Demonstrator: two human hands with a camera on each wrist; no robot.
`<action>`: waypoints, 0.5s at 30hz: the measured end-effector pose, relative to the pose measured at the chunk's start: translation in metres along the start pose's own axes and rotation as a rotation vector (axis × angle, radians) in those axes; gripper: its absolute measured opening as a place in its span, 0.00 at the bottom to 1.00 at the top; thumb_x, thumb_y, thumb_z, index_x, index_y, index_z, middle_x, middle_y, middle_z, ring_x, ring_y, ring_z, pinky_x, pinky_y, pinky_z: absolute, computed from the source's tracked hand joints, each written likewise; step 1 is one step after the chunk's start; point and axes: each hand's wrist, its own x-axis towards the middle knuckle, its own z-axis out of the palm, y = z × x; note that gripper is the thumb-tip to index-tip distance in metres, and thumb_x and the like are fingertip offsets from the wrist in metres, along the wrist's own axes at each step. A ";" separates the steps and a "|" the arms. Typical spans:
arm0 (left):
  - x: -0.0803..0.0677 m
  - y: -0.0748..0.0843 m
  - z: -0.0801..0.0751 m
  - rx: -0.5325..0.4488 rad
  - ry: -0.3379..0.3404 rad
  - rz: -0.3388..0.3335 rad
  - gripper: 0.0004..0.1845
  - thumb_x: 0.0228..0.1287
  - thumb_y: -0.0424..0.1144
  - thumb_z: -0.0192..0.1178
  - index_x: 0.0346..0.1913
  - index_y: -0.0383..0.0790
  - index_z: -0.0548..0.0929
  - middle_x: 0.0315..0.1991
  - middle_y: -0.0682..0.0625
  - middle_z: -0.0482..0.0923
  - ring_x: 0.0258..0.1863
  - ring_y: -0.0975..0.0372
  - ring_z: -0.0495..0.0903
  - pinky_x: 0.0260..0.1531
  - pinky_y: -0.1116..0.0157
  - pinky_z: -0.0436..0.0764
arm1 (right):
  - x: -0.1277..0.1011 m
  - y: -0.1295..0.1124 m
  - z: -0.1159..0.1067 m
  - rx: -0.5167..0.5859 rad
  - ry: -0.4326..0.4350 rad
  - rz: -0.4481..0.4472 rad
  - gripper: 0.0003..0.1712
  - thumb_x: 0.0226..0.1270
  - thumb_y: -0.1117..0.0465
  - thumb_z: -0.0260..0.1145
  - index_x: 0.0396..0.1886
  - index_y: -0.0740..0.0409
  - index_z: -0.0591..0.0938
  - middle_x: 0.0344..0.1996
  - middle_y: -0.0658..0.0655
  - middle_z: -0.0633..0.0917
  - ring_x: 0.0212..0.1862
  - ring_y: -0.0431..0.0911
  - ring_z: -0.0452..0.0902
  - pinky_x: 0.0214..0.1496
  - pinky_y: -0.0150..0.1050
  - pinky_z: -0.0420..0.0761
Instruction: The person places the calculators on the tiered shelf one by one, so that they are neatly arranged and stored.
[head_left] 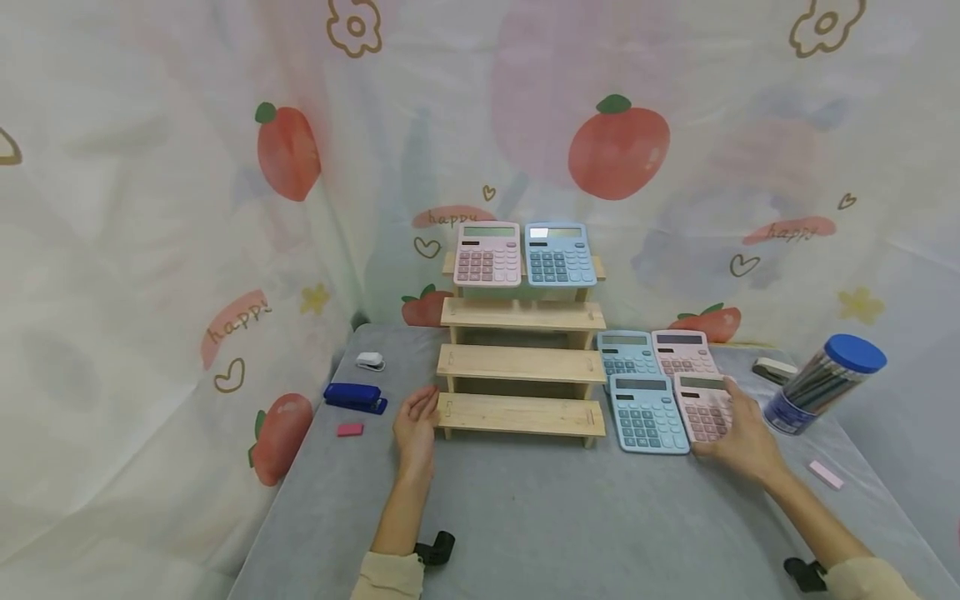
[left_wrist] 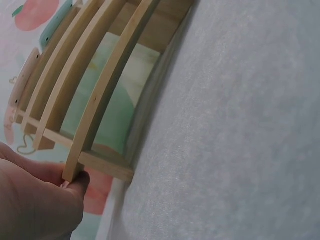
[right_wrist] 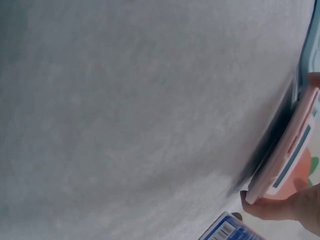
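From the head camera, the left hand [head_left: 415, 421] steadies the wooden rack [head_left: 521, 363] at its bottom step, fingers relaxed, while the right hand [head_left: 742, 437] pinches the near pink calculator [head_left: 702, 406] on the grey table [head_left: 525, 517]. This looks like the pickup; next it needs lifting clear of the blue calculator [head_left: 647, 412] beside it.

The left wrist camera shows a thumb [left_wrist: 75, 182] touching the rack's corner.

The right wrist camera shows the calculator's edge tilted up off the table, fingertips [right_wrist: 280, 207] under it. Strawberry-print curtains [head_left: 150, 208] hang all around.

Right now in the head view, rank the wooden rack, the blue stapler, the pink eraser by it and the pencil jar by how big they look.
1. Rack, largest by far.
2. Pencil jar.
3. Blue stapler, smaller than the jar.
4. Pink eraser, smallest.
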 end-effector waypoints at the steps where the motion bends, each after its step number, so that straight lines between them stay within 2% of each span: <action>1: 0.000 0.000 0.000 0.000 0.000 0.000 0.26 0.63 0.11 0.51 0.62 0.27 0.76 0.65 0.32 0.77 0.69 0.47 0.76 0.69 0.53 0.72 | -0.001 0.000 0.000 -0.002 0.014 0.003 0.85 0.40 0.48 0.89 0.84 0.65 0.40 0.71 0.86 0.55 0.65 0.81 0.58 0.58 0.81 0.64; 8: -0.001 0.000 0.002 0.017 0.009 0.010 0.25 0.62 0.11 0.50 0.61 0.26 0.77 0.65 0.31 0.78 0.69 0.46 0.76 0.69 0.52 0.72 | -0.003 0.000 0.003 -0.024 0.018 0.024 0.84 0.39 0.48 0.89 0.84 0.65 0.42 0.72 0.85 0.55 0.66 0.83 0.57 0.58 0.82 0.63; 15: -0.003 0.002 0.002 0.002 0.006 0.009 0.25 0.63 0.10 0.50 0.61 0.24 0.76 0.65 0.30 0.77 0.69 0.46 0.76 0.69 0.53 0.72 | -0.001 0.001 0.002 -0.038 -0.042 0.063 0.85 0.41 0.44 0.88 0.84 0.63 0.39 0.72 0.86 0.51 0.65 0.85 0.57 0.59 0.83 0.62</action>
